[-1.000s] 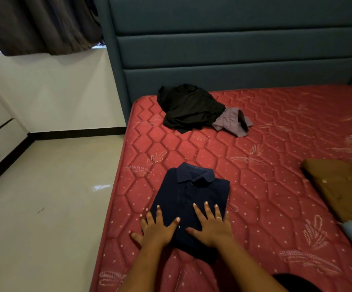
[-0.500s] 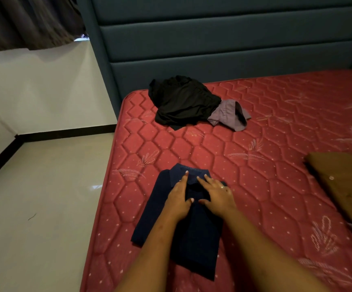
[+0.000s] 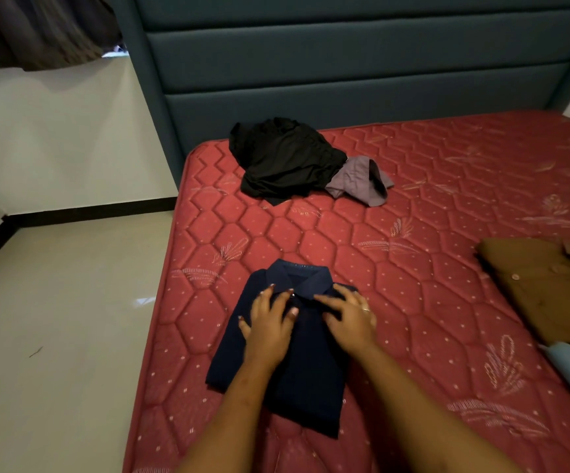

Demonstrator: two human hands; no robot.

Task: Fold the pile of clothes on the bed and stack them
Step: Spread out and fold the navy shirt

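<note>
Two clothes, black heap (image 3: 283, 158) and grey piece (image 3: 358, 180), lay unfolded; left hand (image 3: 269, 324) and right hand (image 3: 350, 319), grips wide, flattened the folded shirt (image 3: 305, 380).

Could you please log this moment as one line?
navy shirt: folded; left hand: flat on it; right hand: resting on it; black pile: unfolded

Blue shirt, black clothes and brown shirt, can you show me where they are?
blue shirt (image 3: 310, 377), head view, lower front between the arms.
black clothes (image 3: 283, 158), head view, middle of the heap.
brown shirt (image 3: 543, 295), head view, folded front.
</note>
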